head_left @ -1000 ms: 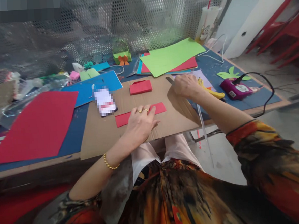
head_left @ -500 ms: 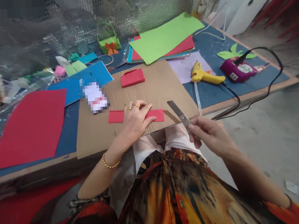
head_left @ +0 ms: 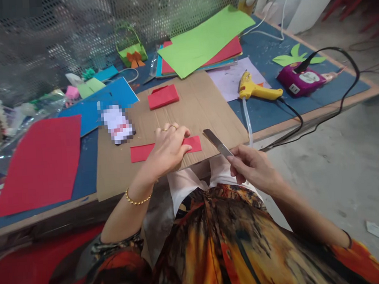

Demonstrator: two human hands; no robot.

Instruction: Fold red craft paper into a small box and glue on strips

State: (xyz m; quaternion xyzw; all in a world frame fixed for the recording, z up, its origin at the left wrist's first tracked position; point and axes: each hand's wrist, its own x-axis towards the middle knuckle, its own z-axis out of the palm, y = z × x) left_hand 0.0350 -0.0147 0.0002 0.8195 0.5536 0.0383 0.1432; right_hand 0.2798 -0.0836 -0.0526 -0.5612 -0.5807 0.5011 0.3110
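Observation:
A folded red paper strip [head_left: 142,153] lies on the brown cardboard sheet [head_left: 114,176] near its front edge. My left hand [head_left: 171,146] rests over the strip's middle, with bent fingers at its far edge and the thumb by the near side; part of the strip is hidden under it. In my right hand [head_left: 250,166] is a flat metal knife [head_left: 217,142], gripped by its handle, the blade pointing up and left. Its tip is just right of the strip, apart from it. Farther back on the cardboard lies a second folded red piece [head_left: 163,97].
A yellow glue gun [head_left: 258,90] and a purple power socket [head_left: 301,78] with cables lie to the right. Green sheets [head_left: 205,40] top a stack at the back. On the left are a red sheet [head_left: 39,164], a blue sheet [head_left: 106,102] and a blurred phone-like object [head_left: 117,124].
My left fingers have curled in more over the strip. The knife has come left, its tip nearer the strip's right end. The view has shifted slightly.

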